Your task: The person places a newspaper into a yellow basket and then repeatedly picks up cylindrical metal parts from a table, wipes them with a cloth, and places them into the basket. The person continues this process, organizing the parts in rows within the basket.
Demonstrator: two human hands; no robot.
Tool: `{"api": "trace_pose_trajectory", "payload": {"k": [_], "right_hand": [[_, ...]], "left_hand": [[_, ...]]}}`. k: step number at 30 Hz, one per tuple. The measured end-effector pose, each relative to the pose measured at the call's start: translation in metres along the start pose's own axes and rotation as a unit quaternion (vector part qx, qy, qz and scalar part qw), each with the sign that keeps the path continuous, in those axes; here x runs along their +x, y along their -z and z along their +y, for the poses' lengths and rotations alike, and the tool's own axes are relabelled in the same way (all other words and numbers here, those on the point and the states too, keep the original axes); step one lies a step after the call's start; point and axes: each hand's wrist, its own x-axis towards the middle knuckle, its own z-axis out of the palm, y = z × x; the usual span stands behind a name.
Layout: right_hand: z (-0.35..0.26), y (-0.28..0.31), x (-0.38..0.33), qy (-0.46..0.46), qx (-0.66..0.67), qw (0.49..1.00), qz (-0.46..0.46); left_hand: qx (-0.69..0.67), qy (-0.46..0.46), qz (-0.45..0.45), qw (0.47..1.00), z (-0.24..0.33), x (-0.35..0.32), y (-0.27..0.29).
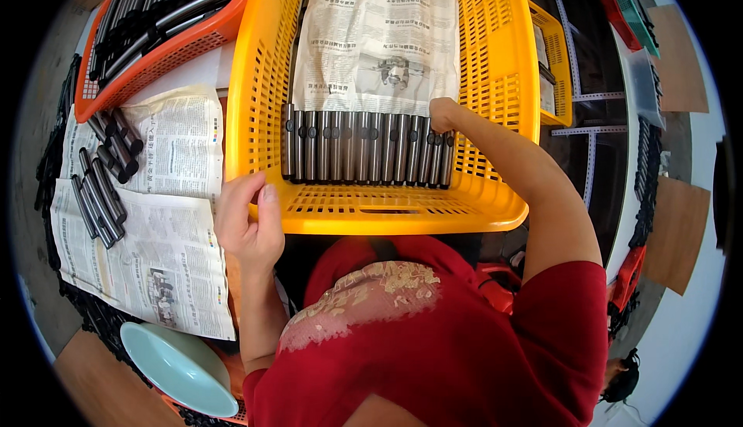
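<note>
A yellow plastic basket (511,195) stands before me. In its near part lies a row of several dark metal tubes (352,148) with black ends, side by side. A newspaper sheet (340,48) covers the far part of the row. My right hand (443,115) is closed at the sheet's near right corner, just above the tubes; its fingertips are partly hidden. At the basket's near left corner, my left hand (251,218) touches the rim with fingers loosely bent, thumb and forefinger apart, and nothing seen between them.
At the far left an orange-red basket (166,55) holds many similar tubes. Several loose tubes (101,198) lie on newspaper sheets (147,264) to my left. A pale blue basin (178,369) sits at the lower left. Another yellow basket (559,63) is beyond the right rim.
</note>
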Motion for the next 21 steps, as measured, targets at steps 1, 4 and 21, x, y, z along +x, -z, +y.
{"api": "trace_pose_trajectory", "payload": {"k": [1, 4, 21], "right_hand": [[0.001, 0.000, 0.000, 0.007, -0.003, 1.000, -0.001], [-0.004, -0.004, -0.002, -0.013, 0.026, 0.998, 0.048], [-0.023, 0.027, -0.043, -0.087, 0.000, 0.996, -0.017]], "left_hand": [[0.001, -0.001, 0.001, 1.000, 0.000, 0.000, 0.000], [0.001, -0.003, 0.001, 1.000, 0.000, 0.000, 0.000], [-0.013, -0.002, -0.002, 1.000, 0.001, 0.000, 0.000]]}}
